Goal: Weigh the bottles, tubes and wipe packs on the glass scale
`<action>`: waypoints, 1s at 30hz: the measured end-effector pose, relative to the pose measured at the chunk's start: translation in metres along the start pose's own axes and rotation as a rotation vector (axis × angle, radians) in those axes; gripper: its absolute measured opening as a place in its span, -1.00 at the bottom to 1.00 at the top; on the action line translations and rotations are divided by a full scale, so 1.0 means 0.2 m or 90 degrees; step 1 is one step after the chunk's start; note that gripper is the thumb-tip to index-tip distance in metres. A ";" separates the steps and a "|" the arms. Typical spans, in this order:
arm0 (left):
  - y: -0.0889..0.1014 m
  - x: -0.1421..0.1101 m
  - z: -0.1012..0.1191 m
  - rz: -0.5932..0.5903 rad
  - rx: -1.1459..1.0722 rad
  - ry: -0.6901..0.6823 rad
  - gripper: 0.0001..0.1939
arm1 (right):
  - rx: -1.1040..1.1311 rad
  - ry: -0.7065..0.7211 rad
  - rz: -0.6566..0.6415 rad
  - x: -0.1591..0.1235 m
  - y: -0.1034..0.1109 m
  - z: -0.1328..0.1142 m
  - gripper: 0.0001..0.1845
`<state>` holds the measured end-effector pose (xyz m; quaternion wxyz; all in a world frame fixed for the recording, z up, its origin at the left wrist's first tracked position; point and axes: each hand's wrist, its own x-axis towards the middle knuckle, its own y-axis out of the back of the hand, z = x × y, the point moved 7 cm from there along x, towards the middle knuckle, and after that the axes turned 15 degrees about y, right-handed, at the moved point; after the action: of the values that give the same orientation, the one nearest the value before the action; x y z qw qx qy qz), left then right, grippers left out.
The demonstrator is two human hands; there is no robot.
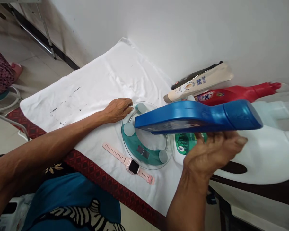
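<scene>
A round glass scale (141,150) with teal parts and silver discs lies on the white cloth. At its upper left rim, my left hand (119,110) rests palm down, fingers bent over the edge. A blue bottle (190,114) with a ribbed blue cap is over the scale, its base close to the glass; whether it touches is unclear. My right hand (209,154) is against the bottle's near side, fingers partly hidden behind it and thumb along it. Below the scale lies a pink-strapped smartwatch (133,166). Behind my right hand is a large white jug (262,157) with a green label.
Along the wall stand a cream tube (202,81), a dark tube (195,75) and a red bottle (233,93). The white cloth (98,83) covers a table with a dark red patterned edge (101,173). Part of another person (1,70) shows at far left.
</scene>
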<state>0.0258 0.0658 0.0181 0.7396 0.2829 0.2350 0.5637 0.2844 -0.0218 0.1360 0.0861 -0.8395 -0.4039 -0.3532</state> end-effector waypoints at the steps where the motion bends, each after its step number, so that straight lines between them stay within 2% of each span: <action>1: 0.00 0.00 0.00 0.002 0.001 -0.001 -0.69 | -0.026 -0.014 0.037 -0.04 0.06 0.04 -0.35; 5: 0.00 0.01 0.00 0.009 0.010 -0.008 -0.66 | -0.141 -0.020 0.171 -0.18 0.27 0.15 -0.44; 9: 0.00 0.01 0.00 0.018 0.016 -0.019 -0.65 | -0.162 0.007 0.224 -0.23 0.33 0.18 -0.51; 15: 0.02 0.02 0.01 0.017 0.037 -0.010 -0.64 | -0.189 0.075 0.153 -0.23 0.34 0.12 -0.58; 22: 0.02 0.02 0.02 0.020 0.046 0.008 -0.64 | -0.194 0.027 0.138 -0.26 0.34 0.11 -0.52; 30: 0.02 0.02 0.02 0.007 0.045 0.004 -0.65 | -0.188 0.005 0.079 -0.28 0.30 0.15 -0.59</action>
<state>0.0262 0.0693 0.0231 0.7253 0.3085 0.2556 0.5599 0.3206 -0.0833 0.0852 -0.0151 -0.8648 -0.2946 -0.4062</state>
